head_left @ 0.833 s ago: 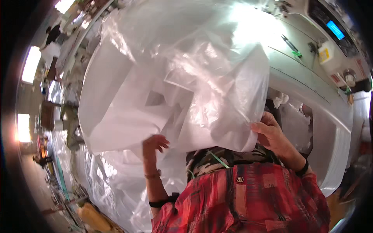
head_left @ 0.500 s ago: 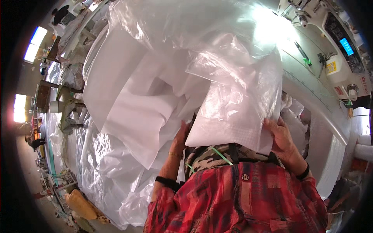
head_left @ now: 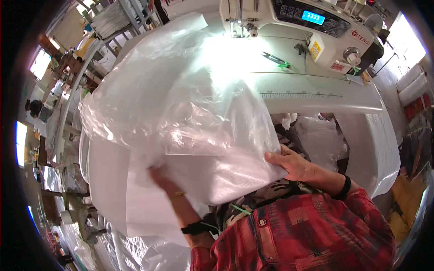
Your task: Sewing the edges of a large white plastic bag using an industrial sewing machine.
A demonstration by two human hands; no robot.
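A white woven plastic sack [head_left: 244,176] with clear plastic film [head_left: 190,117] over it lies across my lap and up onto the machine table. My right hand [head_left: 289,165] pinches the sack's right edge, thumb on top and the other fingers partly hidden beneath. My left hand [head_left: 162,178] is at the left part of the white material, under the film's lower edge. Motion smears its fingers, so whether they grip anything does not show. The film spreads up and left in a loose, shiny heap.
A white sewing machine [head_left: 312,27] with a lit display stands at the far side. Thread snips [head_left: 275,59] with green on the handle lie on its table [head_left: 316,83], beside a printed ruler strip. Crumpled plastic [head_left: 321,135] sits below the table's near edge.
The view has turned to the right, bringing more of the sewing machine in. My left hand has moved left and up, out from beside the sack. My right hand keeps its hold on the edge.
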